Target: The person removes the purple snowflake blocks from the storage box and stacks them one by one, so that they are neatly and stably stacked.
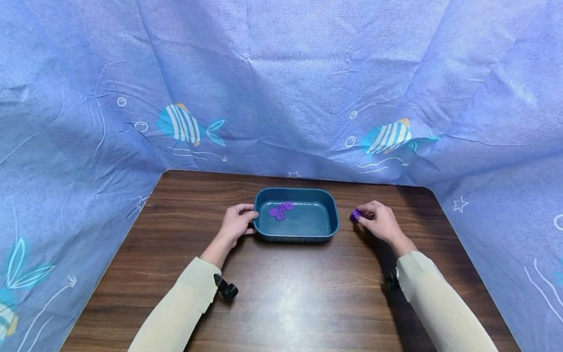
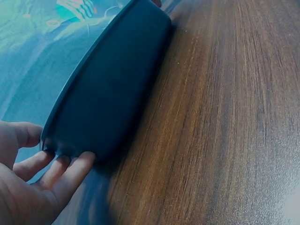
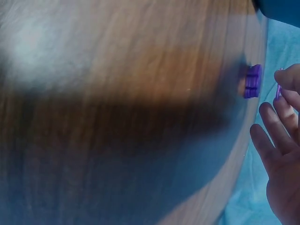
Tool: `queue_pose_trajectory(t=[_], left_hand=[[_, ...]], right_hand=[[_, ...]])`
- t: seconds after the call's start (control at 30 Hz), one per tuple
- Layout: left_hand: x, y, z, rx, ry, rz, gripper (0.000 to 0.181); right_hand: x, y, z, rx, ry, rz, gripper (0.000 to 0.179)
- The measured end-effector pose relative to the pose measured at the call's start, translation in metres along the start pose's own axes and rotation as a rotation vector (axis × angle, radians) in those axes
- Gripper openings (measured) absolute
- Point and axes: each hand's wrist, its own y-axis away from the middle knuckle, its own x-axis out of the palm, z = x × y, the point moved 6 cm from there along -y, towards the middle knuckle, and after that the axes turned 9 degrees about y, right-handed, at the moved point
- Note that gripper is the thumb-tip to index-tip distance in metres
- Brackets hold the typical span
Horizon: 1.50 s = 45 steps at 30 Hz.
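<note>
A dark teal rectangular tray [image 1: 295, 239] sits on the table with several purple flower-shaped discs [image 1: 280, 215] lying at the left of its floor. My left hand [image 1: 234, 222] grips the tray's left end, thumb at the rim and fingers against the outer wall, as the left wrist view shows too. To the right of the tray, my right hand [image 1: 381, 222] pinches one thin purple disc [image 3: 279, 90] between thumb and fingertip. A short stack of purple discs [image 3: 253, 81] stands on the table just by that hand; its other fingers are spread.
The brown wood-grain table [image 1: 281, 303] ends at the back against a blue cloth [image 1: 299, 88] printed with fish, which also hangs at both sides. A black wrist camera [image 1: 226, 288] sits at the left cuff.
</note>
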Motion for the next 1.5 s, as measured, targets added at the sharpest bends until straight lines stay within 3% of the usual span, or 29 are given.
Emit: queue_pose_trajectory(t=[0.3,0.67,1.5], left_hand=[[-0.001,0.001,-0.002,-0.002,-0.006,-0.002,0.041],[0.0,0.003,-0.004,-0.01,-0.007,0.004,0.04],[-0.002,0.0,0.003,-0.009,-0.011,-0.003,0.04]], right_hand=[[0.006,0.005,-0.005,0.036,0.017,0.052,0.026],[0.008,0.003,-0.004,-0.011,0.066,0.024,0.025],[0.011,0.004,-0.003,0.01,0.077,0.069,0.027]])
